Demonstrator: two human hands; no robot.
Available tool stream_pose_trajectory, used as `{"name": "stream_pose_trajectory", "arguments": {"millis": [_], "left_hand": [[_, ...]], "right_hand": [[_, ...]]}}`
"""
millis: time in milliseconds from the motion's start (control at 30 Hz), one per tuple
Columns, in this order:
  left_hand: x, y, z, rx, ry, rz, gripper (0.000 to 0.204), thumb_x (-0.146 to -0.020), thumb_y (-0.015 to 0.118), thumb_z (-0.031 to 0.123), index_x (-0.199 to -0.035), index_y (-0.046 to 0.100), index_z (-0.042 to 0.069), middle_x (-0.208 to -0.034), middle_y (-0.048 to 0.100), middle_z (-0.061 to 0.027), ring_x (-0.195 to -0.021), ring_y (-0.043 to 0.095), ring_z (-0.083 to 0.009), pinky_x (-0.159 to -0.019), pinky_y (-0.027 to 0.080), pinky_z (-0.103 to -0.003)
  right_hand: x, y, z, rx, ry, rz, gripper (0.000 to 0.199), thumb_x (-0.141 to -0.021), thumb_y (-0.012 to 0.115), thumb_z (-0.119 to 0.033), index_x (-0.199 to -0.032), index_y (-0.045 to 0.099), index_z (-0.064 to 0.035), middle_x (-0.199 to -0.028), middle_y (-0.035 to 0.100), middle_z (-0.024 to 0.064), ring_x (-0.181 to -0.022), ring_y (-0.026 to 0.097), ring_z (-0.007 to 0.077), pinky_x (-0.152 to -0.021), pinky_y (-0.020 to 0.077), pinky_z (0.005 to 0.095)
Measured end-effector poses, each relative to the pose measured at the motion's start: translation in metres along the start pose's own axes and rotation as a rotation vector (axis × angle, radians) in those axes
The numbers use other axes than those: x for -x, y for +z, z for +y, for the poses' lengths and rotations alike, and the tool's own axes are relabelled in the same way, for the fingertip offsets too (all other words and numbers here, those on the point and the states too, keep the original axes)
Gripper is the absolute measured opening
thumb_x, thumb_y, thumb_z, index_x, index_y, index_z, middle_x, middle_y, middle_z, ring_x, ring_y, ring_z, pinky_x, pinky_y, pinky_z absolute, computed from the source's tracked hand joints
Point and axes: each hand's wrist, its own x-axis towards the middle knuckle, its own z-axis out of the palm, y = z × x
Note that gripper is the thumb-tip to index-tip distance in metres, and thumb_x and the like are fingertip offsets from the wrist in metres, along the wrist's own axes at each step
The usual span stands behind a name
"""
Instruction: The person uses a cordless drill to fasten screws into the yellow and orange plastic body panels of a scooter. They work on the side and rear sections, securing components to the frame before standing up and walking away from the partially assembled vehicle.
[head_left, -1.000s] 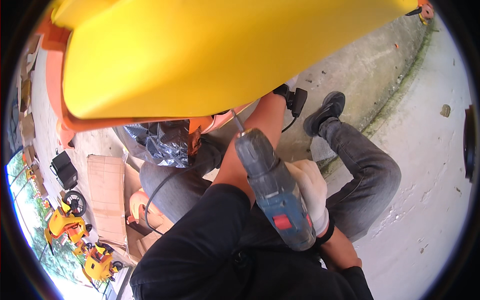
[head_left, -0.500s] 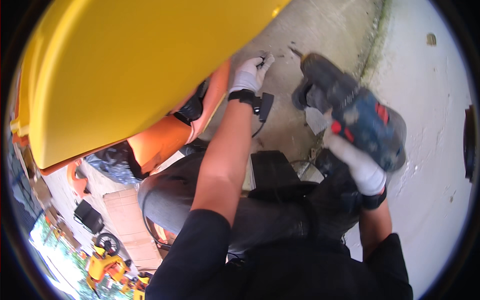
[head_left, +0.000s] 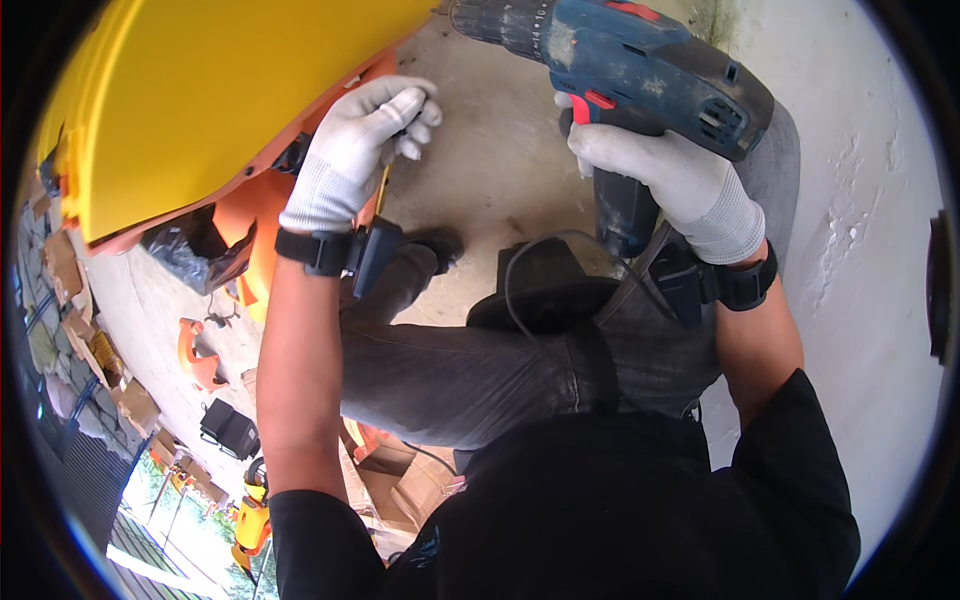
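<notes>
My right hand [head_left: 685,185], in a white work glove, is wrapped round the grip of a blue and black cordless drill [head_left: 650,80] with red switches. The drill lies across the upper right, its chuck toward the left and its front end near the frame's top edge. My left hand [head_left: 355,145], gloved too, is closed with the fingertips pinched together. A small dark bit shows between those fingers, too little to name. This hand is beside the lower edge of a large yellow panel [head_left: 230,90] with orange parts [head_left: 262,225] beneath it.
A white wall [head_left: 850,250] rises on the right, by a concrete floor [head_left: 480,130]. Below my hands stands a dark seat-like object [head_left: 545,300] near my legs. Black plastic wrapping [head_left: 195,255], an orange curved part [head_left: 200,355], a black box [head_left: 230,428] and cardboard [head_left: 375,480] lie at the left.
My left hand has drawn back from low over the floor and moved left, close to the yellow panel. The drill has turned leftward and risen in the frame; the view has shifted.
</notes>
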Motion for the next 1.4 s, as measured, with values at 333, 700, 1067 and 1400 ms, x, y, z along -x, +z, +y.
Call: {"name": "stream_pose_trajectory", "arguments": {"millis": [333, 700, 1067, 1400], "left_hand": [[0.034, 0.003, -0.014, 0.288, 0.116, 0.02, 0.021, -0.097, 0.059, 0.01, -0.113, 0.059, -0.004, -0.095, 0.066, -0.0095, -0.079, 0.061, -0.0142, -0.072, 0.051, -0.026], [0.03, -0.017, -0.017, 0.371, 0.194, -0.059, 0.02, -0.098, 0.058, 0.012, -0.11, 0.059, -0.003, -0.09, 0.062, -0.0072, -0.079, 0.057, -0.0135, -0.073, 0.047, -0.025], [0.026, -0.012, -0.012, 0.314, 0.173, -0.059, 0.021, -0.101, 0.057, 0.017, -0.107, 0.06, -0.002, -0.081, 0.058, -0.0032, -0.071, 0.05, -0.0107, -0.065, 0.042, -0.023], [0.024, -0.009, -0.013, 0.316, 0.102, -0.04, 0.021, -0.101, 0.057, 0.02, -0.096, 0.061, 0.0, -0.075, 0.058, -0.0036, -0.065, 0.05, -0.0111, -0.06, 0.042, -0.023]], "right_hand": [[0.018, 0.009, 0.0, -0.26, 0.11, -0.191, 0.038, -0.081, 0.069, -0.016, -0.112, 0.062, 0.0048, -0.078, 0.064, 0.0058, -0.071, 0.061, 0.0162, -0.071, 0.0496, 0.0297], [0.008, 0.021, -0.002, -0.206, 0.209, -0.188, 0.038, -0.077, 0.072, -0.015, -0.108, 0.061, 0.0064, -0.076, 0.064, 0.0074, -0.069, 0.062, 0.0181, -0.069, 0.0501, 0.0315], [0.006, 0.021, 0.002, -0.198, 0.218, -0.198, 0.036, -0.078, 0.071, -0.011, -0.107, 0.062, 0.007, -0.077, 0.064, 0.0082, -0.069, 0.062, 0.0194, -0.068, 0.05, 0.0322], [0.005, 0.017, 0.001, -0.062, 0.175, -0.17, 0.024, -0.076, 0.07, -0.005, -0.1, 0.065, 0.0003, -0.08, 0.065, 0.0049, -0.075, 0.062, 0.0168, -0.075, 0.0504, 0.0315]]}}
